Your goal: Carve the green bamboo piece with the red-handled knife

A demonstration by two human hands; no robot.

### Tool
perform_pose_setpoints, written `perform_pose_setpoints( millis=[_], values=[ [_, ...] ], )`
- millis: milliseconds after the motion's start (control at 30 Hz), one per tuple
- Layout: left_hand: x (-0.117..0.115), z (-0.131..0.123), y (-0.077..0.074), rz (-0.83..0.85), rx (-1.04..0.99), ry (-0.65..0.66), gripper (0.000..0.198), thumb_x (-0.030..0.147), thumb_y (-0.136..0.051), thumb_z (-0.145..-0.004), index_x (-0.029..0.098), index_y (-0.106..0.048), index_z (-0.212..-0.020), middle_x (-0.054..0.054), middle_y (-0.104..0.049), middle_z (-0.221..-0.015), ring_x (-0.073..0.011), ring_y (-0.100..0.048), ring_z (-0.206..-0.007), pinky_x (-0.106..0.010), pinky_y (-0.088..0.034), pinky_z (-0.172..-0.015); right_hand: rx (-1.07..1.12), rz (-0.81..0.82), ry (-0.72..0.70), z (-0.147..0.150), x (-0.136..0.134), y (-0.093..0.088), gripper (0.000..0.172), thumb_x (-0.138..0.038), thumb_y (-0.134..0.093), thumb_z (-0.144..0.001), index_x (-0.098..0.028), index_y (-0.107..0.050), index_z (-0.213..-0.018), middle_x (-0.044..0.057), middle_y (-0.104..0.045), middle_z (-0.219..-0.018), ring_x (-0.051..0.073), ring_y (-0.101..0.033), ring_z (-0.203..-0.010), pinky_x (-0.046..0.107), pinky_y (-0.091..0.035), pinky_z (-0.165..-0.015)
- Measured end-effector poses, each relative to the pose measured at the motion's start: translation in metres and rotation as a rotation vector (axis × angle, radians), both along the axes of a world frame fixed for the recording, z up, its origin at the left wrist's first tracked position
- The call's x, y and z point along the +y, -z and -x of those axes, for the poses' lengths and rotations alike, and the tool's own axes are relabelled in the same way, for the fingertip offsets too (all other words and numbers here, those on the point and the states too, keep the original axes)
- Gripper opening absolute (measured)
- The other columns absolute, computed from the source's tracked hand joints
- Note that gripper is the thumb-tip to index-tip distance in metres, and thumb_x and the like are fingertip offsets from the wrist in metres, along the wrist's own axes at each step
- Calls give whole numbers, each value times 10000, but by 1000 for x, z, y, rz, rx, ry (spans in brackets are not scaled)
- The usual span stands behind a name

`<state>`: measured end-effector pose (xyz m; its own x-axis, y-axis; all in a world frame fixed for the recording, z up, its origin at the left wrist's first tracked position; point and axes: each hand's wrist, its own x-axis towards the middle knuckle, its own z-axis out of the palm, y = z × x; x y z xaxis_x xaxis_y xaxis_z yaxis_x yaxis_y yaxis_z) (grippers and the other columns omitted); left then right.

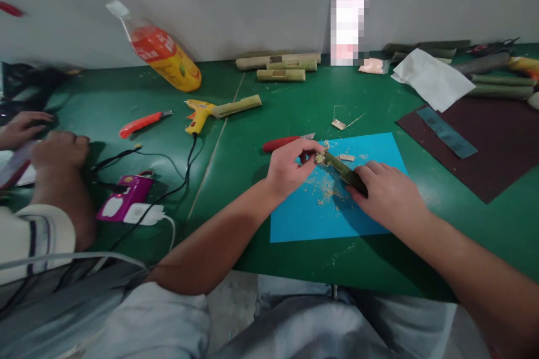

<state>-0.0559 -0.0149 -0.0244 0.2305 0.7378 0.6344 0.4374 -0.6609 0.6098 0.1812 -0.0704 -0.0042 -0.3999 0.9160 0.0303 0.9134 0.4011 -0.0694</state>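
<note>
A short green bamboo tube point(342, 169) with a notch cut in its side slants over a blue sheet point(290, 224). My right hand point(387, 190) is wrapped round its nearer, darker end. At the other end, my left hand point(292, 165) has its thumb and fingers curled against the tip, where pale shavings point(320, 157) cluster. More shavings and a small bamboo chip point(346, 157) lie on the sheet. Just beyond my left hand rests a red utility knife point(281, 143), blade showing, partly hidden by my fingers.
Left are a yellow glue gun point(200, 115), orange cutter point(145, 123), purple power strip point(128, 196) with cords, and an orange drink bottle point(164, 59). Cut bamboo tubes point(281, 75) lie behind. Right: a brown sheet point(488, 174), ruler point(447, 132). Another person's hands point(61, 148) are far left.
</note>
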Motion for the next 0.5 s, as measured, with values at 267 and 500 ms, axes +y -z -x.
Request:
perform_pose_setpoints(
  millis=[267, 500],
  values=[
    [-1, 3, 1, 128, -38, 74, 265, 127, -560, -938, 193, -725, -1134, -42, -816, -1010, -118, -779, -787, -240, -647, -754, 14, 9, -14, -2, 1, 1, 205, -373, -629, -982, -185, -708, -1007, 118, -721, -982, 294, -669, -914, 392, -395, -718],
    [5, 1, 3, 149, 8, -78, 101, 162, -773, -879, 189, -753, -974, -29, -797, -946, -126, -710, -782, -264, -617, -766, 18, 14, -2, -1, 0, 0, 221, -385, -647, -981, -179, -717, -1017, 123, -730, -996, 307, -688, -928, 403, -424, -735]
  ],
)
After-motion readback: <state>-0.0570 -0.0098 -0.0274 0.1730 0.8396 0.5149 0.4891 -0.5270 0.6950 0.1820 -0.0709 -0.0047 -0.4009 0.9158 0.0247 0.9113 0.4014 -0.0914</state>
